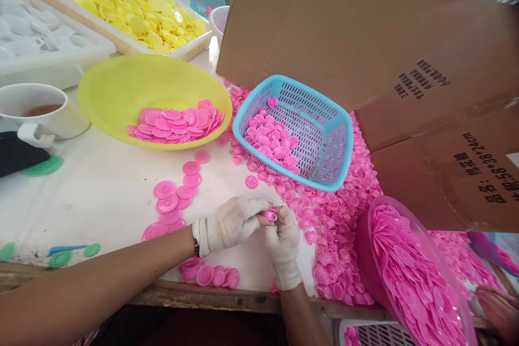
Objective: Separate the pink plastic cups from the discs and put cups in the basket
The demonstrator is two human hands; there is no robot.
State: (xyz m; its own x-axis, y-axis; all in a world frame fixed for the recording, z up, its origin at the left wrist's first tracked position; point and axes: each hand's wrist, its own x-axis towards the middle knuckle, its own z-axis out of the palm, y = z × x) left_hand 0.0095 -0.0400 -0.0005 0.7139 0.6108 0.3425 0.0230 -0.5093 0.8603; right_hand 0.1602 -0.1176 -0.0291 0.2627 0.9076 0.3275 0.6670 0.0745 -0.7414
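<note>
Above the smooth white worktop (109, 189), white-gloved left hand (231, 224) and right hand (286, 240) together pinch one glossy, looped pink piece (270, 215).

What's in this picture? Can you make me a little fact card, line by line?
Left hand: white-gloved, pinching a small pink plastic piece
Right hand: white-gloved, fingers on the same piece
In front: rectangular blue plastic basket with small pink plastic cups inside
Left of basket: round yellow plastic bowl holding flat pink plastic discs
Far left: white mug with brown liquid
Right: brown printed cardboard box
</note>
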